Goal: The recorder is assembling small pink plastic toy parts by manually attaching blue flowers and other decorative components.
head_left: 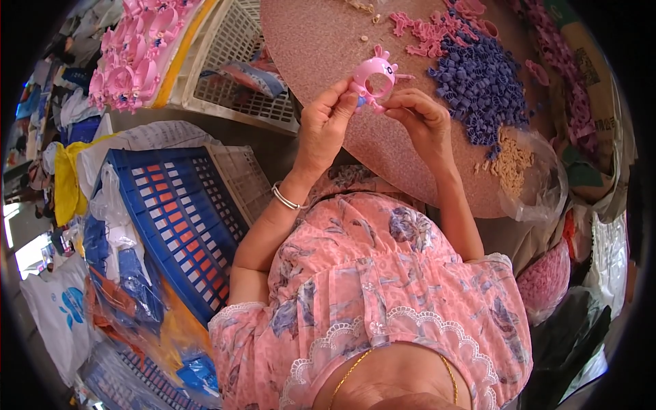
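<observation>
My left hand [322,126] grips a pink plastic toy figure [370,67] between thumb and fingers, holding it up over the near edge of the round table [321,48]. The figure has small ears, a dark eye, a round opening in its middle and a bit of blue low on its left side. My right hand [425,124] is closed in a pinch at the figure's lower right edge; what sits between its fingertips is too small to make out. A thin pink piece sticks out from the figure just above those fingers.
On the table lie a heap of small blue parts [475,85], pink parts [437,34] and beige pieces [512,164] by a clear bag. At upper left, pink figures [140,51] stand in rows beside a white crate [225,102]. A blue crate [178,225] is at my left.
</observation>
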Demonstrator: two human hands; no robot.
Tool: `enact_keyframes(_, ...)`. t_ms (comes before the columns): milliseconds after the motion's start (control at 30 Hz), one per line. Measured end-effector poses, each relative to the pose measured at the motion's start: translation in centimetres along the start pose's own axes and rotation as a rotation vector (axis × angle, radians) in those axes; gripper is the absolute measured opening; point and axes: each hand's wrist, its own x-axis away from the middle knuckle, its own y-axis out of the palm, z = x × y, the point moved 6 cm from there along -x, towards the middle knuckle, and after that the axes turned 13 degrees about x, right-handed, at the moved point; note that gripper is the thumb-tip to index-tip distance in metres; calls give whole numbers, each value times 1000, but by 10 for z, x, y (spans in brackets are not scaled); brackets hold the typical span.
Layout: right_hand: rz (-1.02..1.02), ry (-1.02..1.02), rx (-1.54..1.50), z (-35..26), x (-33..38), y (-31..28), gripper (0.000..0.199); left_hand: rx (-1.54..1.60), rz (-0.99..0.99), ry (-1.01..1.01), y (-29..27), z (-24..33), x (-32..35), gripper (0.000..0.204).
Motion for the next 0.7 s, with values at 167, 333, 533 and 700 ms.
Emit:
enact_keyframes(167, -61, -61, 205, -8, -2, -1, 15, -153, -87, 6, 2, 3, 2, 37)
enact_keyframes(333, 34, 2, 388, -14, 1, 5, 25, -303, -78, 25, 3, 10, 2, 35)
enact_keyframes(533, 103, -43, 348, -4, -5, 5, 38, 3, 51, -77, -19, -11, -5, 32)
enact_keyframes(700, 212, -192, 1012, 35, -24, -16, 22, 342, 151, -206, -19, -16, -5, 30)
